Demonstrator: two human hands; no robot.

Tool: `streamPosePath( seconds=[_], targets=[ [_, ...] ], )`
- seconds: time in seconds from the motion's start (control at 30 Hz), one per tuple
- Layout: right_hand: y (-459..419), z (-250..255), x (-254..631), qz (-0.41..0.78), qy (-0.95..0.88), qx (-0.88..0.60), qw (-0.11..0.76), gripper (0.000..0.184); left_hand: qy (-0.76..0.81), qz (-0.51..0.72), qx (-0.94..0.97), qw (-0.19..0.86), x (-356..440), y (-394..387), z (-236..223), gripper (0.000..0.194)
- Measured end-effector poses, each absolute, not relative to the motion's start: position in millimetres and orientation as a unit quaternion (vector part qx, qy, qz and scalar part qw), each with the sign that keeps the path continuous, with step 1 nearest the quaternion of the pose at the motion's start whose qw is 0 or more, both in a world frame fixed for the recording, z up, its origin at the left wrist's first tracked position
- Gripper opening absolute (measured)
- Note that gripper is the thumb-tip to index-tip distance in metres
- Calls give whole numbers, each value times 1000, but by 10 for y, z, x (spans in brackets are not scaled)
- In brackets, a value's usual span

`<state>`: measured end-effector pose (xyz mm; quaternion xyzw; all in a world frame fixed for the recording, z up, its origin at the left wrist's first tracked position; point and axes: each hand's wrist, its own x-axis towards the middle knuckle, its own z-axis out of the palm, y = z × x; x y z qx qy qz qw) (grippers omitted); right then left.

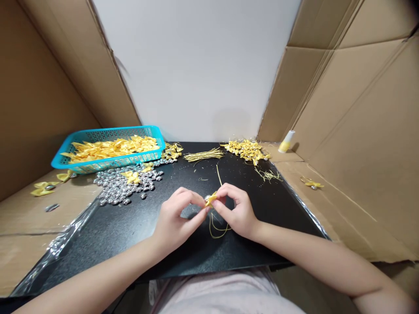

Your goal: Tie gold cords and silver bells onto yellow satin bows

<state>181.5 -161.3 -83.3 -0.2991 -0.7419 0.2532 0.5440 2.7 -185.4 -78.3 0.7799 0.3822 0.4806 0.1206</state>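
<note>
Between my two hands, above the middle of the black table, is a small yellow ribbon bow with a silver bead at its left side. My left hand pinches the bead side with thumb and forefinger. From the right, my right hand pinches the ribbon the same way. A thin yellow cord loops down below the fingers, and a straight end of cord sticks up beyond them. How the cord joins the bow is hidden by my fingertips.
A blue basket of yellow bows stands back left, with silver beads spread before it. Cut cords lie at the back centre, finished bows and cord scraps right. A glue bottle stands by the cardboard wall.
</note>
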Motion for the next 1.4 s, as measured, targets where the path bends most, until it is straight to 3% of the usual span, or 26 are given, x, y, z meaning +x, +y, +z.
streamPosePath(
  seconds=[0.2,0.43,0.5,0.7,1.03,1.4],
  targets=[
    [-1591,-854,1811,291,-747,-288,524,11,422,470,754,182,46,-1830,-725,6],
    [-1563,-844,1823,396,-728,-238,507,18,423,464,603,492,69,-1799,-715,25],
    [-1552,-843,1828,422,-726,-230,493,21,414,469,567,536,80,-1801,-704,28],
    [-1549,-839,1842,443,-724,-234,475,26,414,485,551,538,81,-1810,-711,31],
    [-1584,-818,1853,420,-725,-240,490,16,420,479,557,533,101,-1838,-695,30],
    [-1616,-751,1875,441,-743,-195,464,20,366,459,384,713,128,-1777,-745,24]
  ],
)
